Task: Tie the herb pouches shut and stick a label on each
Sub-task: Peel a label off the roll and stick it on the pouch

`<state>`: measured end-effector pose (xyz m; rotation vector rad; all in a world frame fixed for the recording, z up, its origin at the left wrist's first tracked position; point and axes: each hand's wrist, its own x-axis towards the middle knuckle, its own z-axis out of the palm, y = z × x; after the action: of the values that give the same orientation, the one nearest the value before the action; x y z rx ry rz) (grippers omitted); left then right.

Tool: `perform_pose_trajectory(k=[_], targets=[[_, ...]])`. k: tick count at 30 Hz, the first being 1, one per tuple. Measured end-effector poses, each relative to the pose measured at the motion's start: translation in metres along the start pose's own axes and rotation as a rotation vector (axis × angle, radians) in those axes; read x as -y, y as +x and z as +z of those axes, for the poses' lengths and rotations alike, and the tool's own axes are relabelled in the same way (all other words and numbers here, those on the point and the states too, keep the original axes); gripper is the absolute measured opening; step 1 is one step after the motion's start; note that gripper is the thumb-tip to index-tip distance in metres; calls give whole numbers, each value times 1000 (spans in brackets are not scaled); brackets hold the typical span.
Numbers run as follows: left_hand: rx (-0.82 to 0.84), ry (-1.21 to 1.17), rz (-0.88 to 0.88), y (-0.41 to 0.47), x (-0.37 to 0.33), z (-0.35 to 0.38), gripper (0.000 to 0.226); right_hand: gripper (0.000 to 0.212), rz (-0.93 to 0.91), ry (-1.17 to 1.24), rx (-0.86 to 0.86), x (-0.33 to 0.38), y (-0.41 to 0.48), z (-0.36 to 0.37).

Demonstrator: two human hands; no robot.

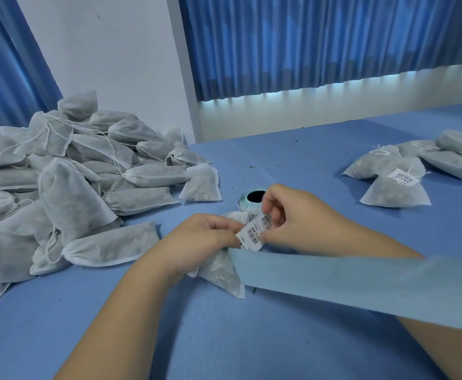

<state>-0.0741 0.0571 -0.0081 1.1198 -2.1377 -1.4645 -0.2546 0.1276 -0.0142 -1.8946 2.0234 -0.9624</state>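
Herb pouch: white pouch of thin non-woven fabric, with dark dried filling showing through. It lies on the counter a little toward 6 o'clock from the middle of the view. Its gathered neck points to 12 o'clock and is partly hidden under the hands.
Left hand: the fingers are curled round the neck of the herb pouch and hold it. The fingertips touch the lower end of the label strip.
Right hand: at 3 o'clock from the left hand. Thumb and fingers are close together and pinch the label strip.
Label strip: short white paper strip with black barcodes and print, held tilted between both hands, just above the pouch neck.
Backing paper: long pale blue paper band. It runs from the label strip toward 4 o'clock, across the right forearm, to the edge of the view.
Label roll: small white and pale blue roll with a dark hollow core. It stands at 12 o'clock from the hands, partly behind the right fingers.
Pouch heap: large heap of similar white pouches with white drawstrings, at 9 to 10 o'clock.
Labelled pouches: small group at 2 o'clock, well apart from the hands. Two of them show white barcode labels near the necks.
Counter: flat blue surface with a few dark crumbs.
Curtains: blue pleated fabric at 12 to 1 o'clock.
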Motion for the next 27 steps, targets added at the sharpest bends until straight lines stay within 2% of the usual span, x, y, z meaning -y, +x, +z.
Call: perform_pose_trajectory(k=[4,7,11,16,22,27], targets=[[7,30,-2,0,1,-1,27,25,29,-29,35,-5,-2,2],[-22,76,2,-1,2,-5,8,26,5,-18,26,-1,-3,5],[66,220,16,-8,-1,-14,30,25,-30,-14,72,4,-4,5],[171,360,-33,-16,-7,-22,26,25,-74,-18,117,9,-8,5],[132,401,-15,-17,-8,-20,27,13,-73,64,218,17,-12,6],[57,426,23,-19,-12,-14,29,15,-66,51,180,20,-13,9]])
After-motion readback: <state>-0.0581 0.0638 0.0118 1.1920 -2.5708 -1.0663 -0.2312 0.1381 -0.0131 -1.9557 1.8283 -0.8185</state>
